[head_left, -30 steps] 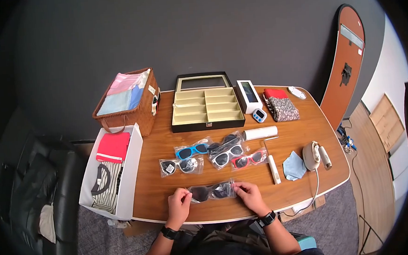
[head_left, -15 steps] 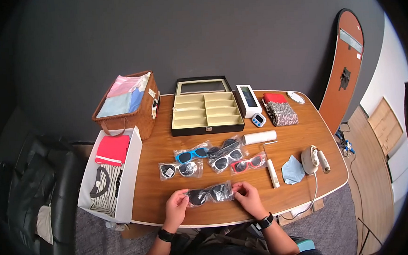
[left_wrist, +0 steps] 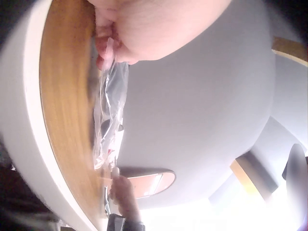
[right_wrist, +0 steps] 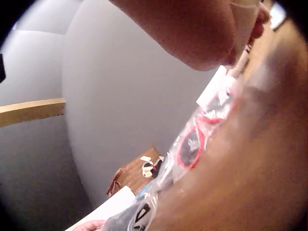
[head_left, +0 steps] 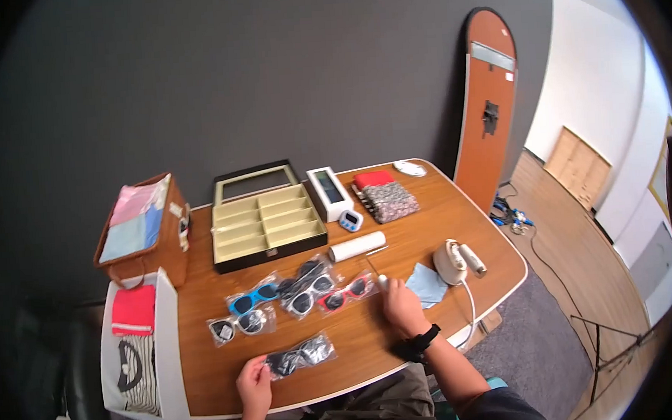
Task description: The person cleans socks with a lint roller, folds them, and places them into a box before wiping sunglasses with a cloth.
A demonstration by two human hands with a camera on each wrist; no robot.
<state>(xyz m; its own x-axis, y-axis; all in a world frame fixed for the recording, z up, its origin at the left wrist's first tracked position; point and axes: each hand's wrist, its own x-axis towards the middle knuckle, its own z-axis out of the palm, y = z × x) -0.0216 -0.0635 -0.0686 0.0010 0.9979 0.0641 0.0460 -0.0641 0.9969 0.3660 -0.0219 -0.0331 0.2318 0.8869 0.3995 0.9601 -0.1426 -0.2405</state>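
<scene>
My left hand [head_left: 254, 386] pinches the left end of a clear bag holding dark sunglasses [head_left: 302, 356] near the table's front edge. The bag [left_wrist: 109, 106] hangs from its fingertips in the left wrist view. Farther right, my right hand [head_left: 405, 310] grips a white stick-shaped tool [head_left: 383, 281], mostly hidden by the fingers; the tool [right_wrist: 244, 21] also shows in the right wrist view. Between the hands and the case lie bagged sunglasses: blue [head_left: 254, 298], white [head_left: 311, 295], red [head_left: 346, 294] and white-framed with dark lenses [head_left: 241, 324].
An open compartment case [head_left: 271, 252] stands at the back, beside a wicker basket [head_left: 165, 251] and a white clothes box [head_left: 173, 358]. A white roll [head_left: 357, 246], blue cloth [head_left: 427, 284], corded white device [head_left: 450, 263], timer [head_left: 350, 221] and folded fabric [head_left: 388, 199] occupy the table.
My right hand has let go of the bag and moved right to grip the white tool. My left hand still holds the bag. The head view has turned right.
</scene>
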